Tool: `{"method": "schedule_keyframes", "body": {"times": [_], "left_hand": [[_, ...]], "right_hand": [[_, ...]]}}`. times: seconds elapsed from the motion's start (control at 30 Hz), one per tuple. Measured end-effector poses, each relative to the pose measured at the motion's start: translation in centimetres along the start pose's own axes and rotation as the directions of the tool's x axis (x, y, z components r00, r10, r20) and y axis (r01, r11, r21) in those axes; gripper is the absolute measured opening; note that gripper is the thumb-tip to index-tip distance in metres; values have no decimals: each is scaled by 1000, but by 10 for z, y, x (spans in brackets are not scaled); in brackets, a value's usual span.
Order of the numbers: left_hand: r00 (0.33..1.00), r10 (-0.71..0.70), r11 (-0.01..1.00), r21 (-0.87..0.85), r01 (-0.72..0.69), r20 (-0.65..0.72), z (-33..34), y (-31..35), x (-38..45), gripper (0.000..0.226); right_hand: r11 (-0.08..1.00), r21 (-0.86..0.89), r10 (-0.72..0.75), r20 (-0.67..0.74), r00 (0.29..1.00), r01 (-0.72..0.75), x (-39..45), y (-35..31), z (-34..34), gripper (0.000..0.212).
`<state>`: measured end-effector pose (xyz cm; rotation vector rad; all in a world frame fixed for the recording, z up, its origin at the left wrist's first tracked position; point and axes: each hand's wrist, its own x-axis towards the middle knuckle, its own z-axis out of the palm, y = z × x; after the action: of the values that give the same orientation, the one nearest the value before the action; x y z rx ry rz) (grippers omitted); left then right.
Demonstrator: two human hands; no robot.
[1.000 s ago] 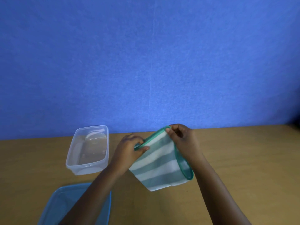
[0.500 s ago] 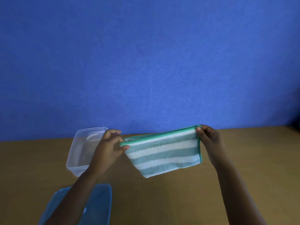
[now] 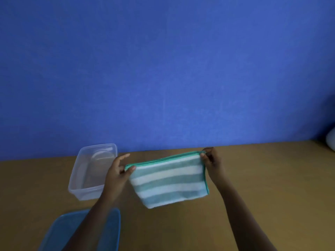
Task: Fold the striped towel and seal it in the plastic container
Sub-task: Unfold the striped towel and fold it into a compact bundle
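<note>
Two pinch grips on the striped towel point(image 3: 169, 179) — left hand point(image 3: 117, 175) thumb-and-finger closed on the top left corner, other fingers spread loose; right hand point(image 3: 212, 164) fingertips nipped tight on the top right corner. Held clear of the table point(image 3: 272, 178), hanging from its green-bound top edge, stretched flat between the hands, layers doubled at that edge. Half a second back, much the same hold but slacker; a second back, bunched together with the hands close. Now pulled apart and squared up, so one fold looks done and evened out — probably another fold due before it fits. Clear plastic container point(image 3: 93, 172) open and empty toward the far left of the table, just beside and partly behind the left hand. Blue lid point(image 3: 108, 230) lying at the near left edge, under the left forearm, well apart from the towel. Nothing packed or sealed yet. Limp cloth, likely to sag or slip out of line if either pinch loosens.
</note>
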<state>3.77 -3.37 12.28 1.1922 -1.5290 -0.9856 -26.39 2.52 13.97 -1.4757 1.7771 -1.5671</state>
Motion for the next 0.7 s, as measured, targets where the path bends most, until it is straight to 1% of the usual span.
{"method": "schedule_keyframes", "body": {"times": [0.03, 0.1, 0.2, 0.27, 0.37, 0.43, 0.5, 0.6, 0.63, 0.7], "left_hand": [[1000, 18, 1000, 13, -18, 18, -1, 2, 0, 34], [999, 35, 999, 16, -36, 36, -5, 3, 2, 31], [999, 48, 998, -45, -48, 4, -6, 10, 5, 24], [997, 64, 991, -112, -68, -39, -6, 17, 5, 20], [992, 106, 978, -171, -117, -71, -6, 22, 3, 13], [994, 65, 982, -174, -79, -85, -1, 16, -4, 12], [994, -16, 993, -117, 4, -105, 7, 3, -9, 15], [986, -106, 992, 50, 114, -129, 19, -19, -13, 11], [979, -128, 982, 115, 147, -158, 22, -24, -13, 15], [957, -144, 956, 213, 200, -251, 32, -27, -15, 26]], "right_hand": [[1000, -9, 4, -4, 1000, -4, -1, 0, -4, 24], [1000, -8, -6, 2, 1000, 6, -4, -2, -9, 6], [997, 14, -74, -17, 997, 74, -9, -17, -11, 7], [990, -7, -141, -54, 989, 141, -13, -26, -12, 5], [989, -43, -146, -123, 982, 141, -16, -30, -11, 11], [992, -89, -97, -109, 989, 88, -19, -28, -9, 8], [988, -155, -3, -33, 999, -2, -20, -16, -5, 9], [948, -284, 165, 61, 984, -141, -18, 11, 4, 16], [926, -327, 223, 69, 972, -189, -16, 20, 7, 17], [874, -378, 338, 26, 941, -304, -14, 34, 12, 23]]}}
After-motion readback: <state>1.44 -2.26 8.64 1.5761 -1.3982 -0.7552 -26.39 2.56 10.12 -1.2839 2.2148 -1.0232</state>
